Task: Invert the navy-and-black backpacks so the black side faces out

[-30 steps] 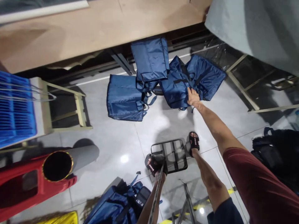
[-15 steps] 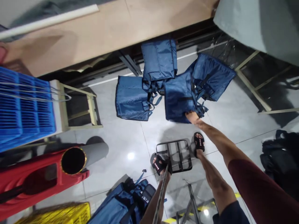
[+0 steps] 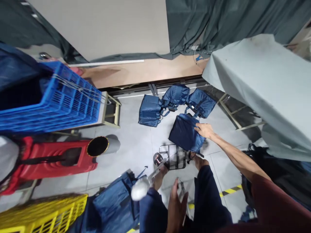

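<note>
Her right hand (image 3: 205, 130) has its grip closed on a navy insulated bag (image 3: 186, 133), lifted above the floor (image 3: 136, 145) over the folding trolley (image 3: 173, 157); left hand (image 3: 177, 208) hangs open, empty.

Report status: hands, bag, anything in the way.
Right hand grips the dark blue fabric bag, lifted off the grey tiled floor. Left hand open, empty, near the knees. Black metal trolley frame directly beneath the bag.
</note>
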Demonstrator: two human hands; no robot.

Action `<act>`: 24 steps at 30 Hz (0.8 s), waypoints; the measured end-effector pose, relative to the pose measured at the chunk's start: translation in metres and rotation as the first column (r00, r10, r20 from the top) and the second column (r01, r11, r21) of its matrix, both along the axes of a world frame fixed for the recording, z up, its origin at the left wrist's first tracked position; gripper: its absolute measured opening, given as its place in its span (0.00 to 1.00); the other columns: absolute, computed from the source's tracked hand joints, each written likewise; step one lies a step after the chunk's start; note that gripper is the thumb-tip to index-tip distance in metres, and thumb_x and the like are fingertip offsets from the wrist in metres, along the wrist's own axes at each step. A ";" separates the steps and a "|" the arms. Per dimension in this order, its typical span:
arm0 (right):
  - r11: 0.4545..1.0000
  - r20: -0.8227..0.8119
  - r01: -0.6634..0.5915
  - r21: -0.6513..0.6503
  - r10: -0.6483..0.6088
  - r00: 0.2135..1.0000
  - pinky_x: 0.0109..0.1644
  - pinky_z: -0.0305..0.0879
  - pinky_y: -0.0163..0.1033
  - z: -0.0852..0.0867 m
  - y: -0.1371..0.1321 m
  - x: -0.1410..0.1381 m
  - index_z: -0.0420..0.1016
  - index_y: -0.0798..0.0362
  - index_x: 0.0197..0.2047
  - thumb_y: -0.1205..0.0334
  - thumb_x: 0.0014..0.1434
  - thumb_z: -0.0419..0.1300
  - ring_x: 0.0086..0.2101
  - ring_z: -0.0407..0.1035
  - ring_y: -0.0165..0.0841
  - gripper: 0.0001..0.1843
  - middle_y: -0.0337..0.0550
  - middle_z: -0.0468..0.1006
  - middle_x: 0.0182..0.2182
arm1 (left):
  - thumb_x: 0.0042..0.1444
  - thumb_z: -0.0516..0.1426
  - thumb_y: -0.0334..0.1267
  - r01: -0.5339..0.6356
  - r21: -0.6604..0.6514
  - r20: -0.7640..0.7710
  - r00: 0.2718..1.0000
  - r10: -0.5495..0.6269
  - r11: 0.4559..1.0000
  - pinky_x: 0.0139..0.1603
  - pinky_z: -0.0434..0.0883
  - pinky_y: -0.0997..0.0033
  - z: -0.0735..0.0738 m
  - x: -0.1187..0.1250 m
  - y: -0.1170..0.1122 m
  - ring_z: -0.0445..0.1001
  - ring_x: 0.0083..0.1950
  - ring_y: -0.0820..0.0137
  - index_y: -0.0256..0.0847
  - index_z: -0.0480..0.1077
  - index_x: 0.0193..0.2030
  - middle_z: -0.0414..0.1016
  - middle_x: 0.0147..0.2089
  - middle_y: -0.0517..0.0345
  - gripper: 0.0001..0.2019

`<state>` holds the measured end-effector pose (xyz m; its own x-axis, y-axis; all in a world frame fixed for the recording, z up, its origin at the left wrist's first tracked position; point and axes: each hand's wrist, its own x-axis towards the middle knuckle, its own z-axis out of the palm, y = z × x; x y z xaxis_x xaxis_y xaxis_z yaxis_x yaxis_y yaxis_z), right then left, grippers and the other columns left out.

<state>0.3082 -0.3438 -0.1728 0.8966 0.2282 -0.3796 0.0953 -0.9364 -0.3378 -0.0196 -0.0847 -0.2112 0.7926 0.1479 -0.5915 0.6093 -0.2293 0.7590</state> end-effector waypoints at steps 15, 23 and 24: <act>0.885 0.411 -0.045 0.463 -0.170 0.896 0.36 0.45 0.38 0.356 -0.025 -0.231 0.53 0.48 0.28 0.49 0.69 0.65 0.29 0.49 0.29 0.27 0.32 0.54 0.25 | 0.61 0.58 0.29 0.021 0.584 0.741 0.394 -0.544 0.811 0.89 0.57 0.44 0.200 0.038 -0.069 0.52 0.90 0.43 0.35 0.59 0.87 0.56 0.88 0.38 0.45; 0.620 0.313 -0.024 0.784 -0.361 0.879 0.37 0.63 0.36 0.338 -0.038 -0.227 0.72 0.51 0.37 0.30 0.70 0.66 0.31 0.62 0.28 0.30 0.34 0.68 0.29 | 0.63 0.56 0.26 0.021 0.704 0.566 0.588 -0.578 0.710 0.67 0.79 0.40 0.302 0.034 -0.031 0.89 0.50 0.45 0.43 0.78 0.75 0.90 0.51 0.43 0.33; 0.589 0.278 -0.034 0.807 -0.330 0.902 0.42 0.69 0.37 0.324 -0.040 -0.234 0.78 0.52 0.44 0.25 0.70 0.64 0.34 0.69 0.31 0.34 0.38 0.75 0.33 | 0.64 0.55 0.26 0.035 0.725 0.527 0.614 -0.587 0.688 0.66 0.79 0.41 0.305 0.031 -0.025 0.88 0.49 0.46 0.41 0.80 0.73 0.89 0.47 0.42 0.32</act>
<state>0.0744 -0.3842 0.1516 0.9644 0.1185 0.2365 0.2630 -0.3338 -0.9052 0.0114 -0.1094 0.0941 0.9584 -0.1107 0.2630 -0.2318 -0.8396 0.4913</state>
